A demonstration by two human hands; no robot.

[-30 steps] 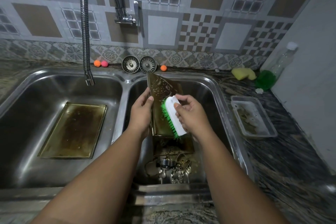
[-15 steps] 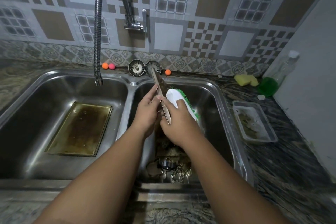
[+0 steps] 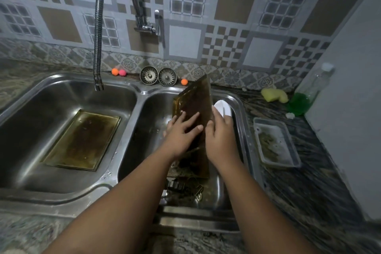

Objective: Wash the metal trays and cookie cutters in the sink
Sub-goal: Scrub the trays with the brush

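Note:
A brown, stained metal tray (image 3: 195,99) stands on edge in the right sink basin (image 3: 237,105), its back toward me. My left hand (image 3: 182,132) lies flat against that back with fingers spread. My right hand (image 3: 221,138) grips a white scrubbing brush (image 3: 222,107) behind the tray's right edge; its bristles are hidden. Several metal cookie cutters (image 3: 185,188) lie on the basin floor near the front. A second dirty tray (image 3: 82,140) lies flat in the left basin (image 3: 24,109).
A flexible tap (image 3: 98,33) hangs over the left basin, with no water running. A small grey tray (image 3: 276,142) with residue sits on the right counter. Behind it are a yellow sponge (image 3: 274,95), a green scrubber (image 3: 299,105) and a plastic bottle (image 3: 315,82). Two strainers (image 3: 157,76) stand on the back ledge.
The tray has been turned from facing me, through edge-on, to back side toward me. My left hand moved onto its back. The brush went behind the tray's right edge.

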